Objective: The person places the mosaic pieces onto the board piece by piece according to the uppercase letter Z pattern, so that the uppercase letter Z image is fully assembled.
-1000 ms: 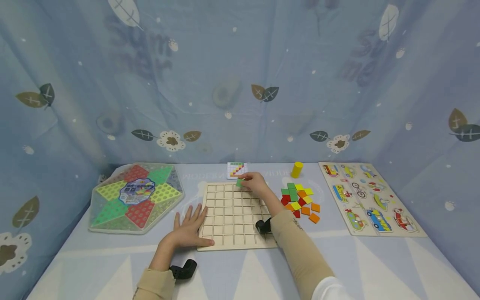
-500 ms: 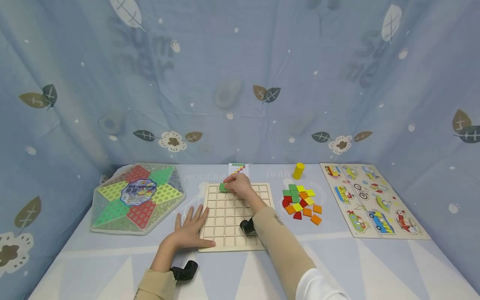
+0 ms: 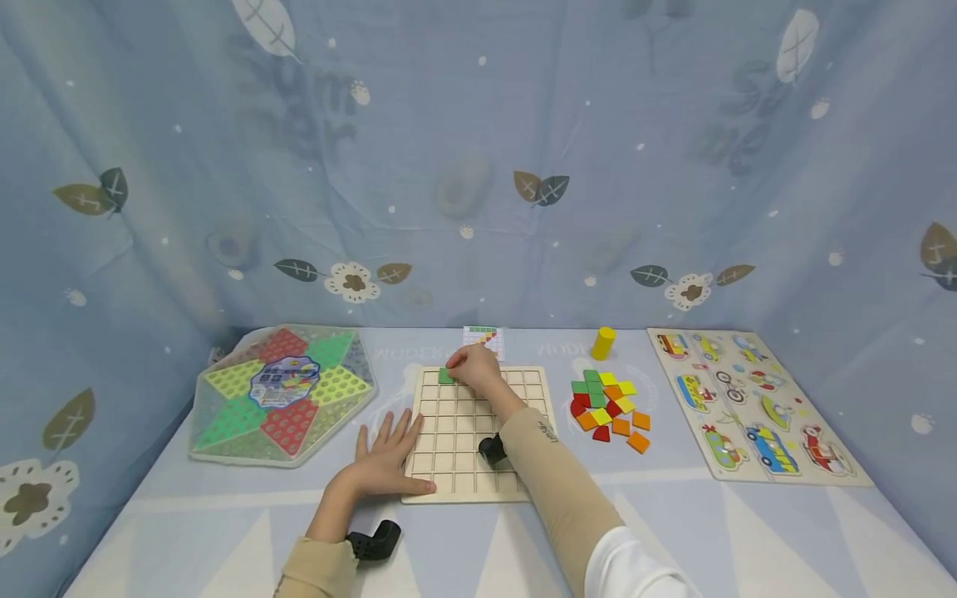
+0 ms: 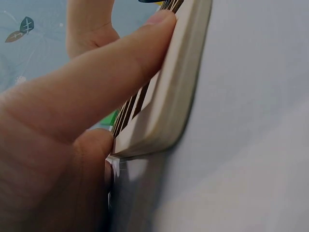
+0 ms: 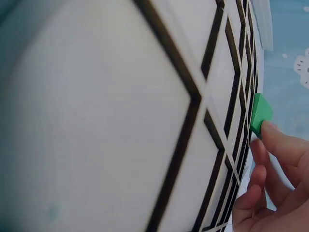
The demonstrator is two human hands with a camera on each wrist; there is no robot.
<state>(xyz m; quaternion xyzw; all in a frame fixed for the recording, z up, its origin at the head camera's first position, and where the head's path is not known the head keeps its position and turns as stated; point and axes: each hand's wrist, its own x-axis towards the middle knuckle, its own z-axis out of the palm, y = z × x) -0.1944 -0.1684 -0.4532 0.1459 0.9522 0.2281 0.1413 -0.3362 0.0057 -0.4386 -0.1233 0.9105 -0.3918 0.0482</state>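
Observation:
A pale wooden grid board point(image 3: 478, 432) lies flat in the middle of the table. My right hand point(image 3: 474, 370) reaches to its far row and pinches a green square tile point(image 3: 446, 376) down over a cell near the far left corner; the same green tile point(image 5: 259, 113) shows at my fingertips point(image 5: 277, 140) in the right wrist view. My left hand point(image 3: 385, 461) lies flat with fingers spread at the board's near left corner, thumb point(image 4: 101, 79) pressed along the board edge point(image 4: 176, 94). A heap of green, yellow, orange and red tiles point(image 3: 609, 404) sits right of the board.
A small pattern card point(image 3: 483, 340) lies behind the board, a yellow cylinder point(image 3: 602, 343) beside it. A hexagonal star game board point(image 3: 282, 394) sits at the left, a vehicle peg puzzle point(image 3: 751, 403) at the right. Blue curtain walls enclose the table.
My right hand has carried the green tile leftward along the board's far row, from about the middle to near the far left corner. My left hand has stayed put.

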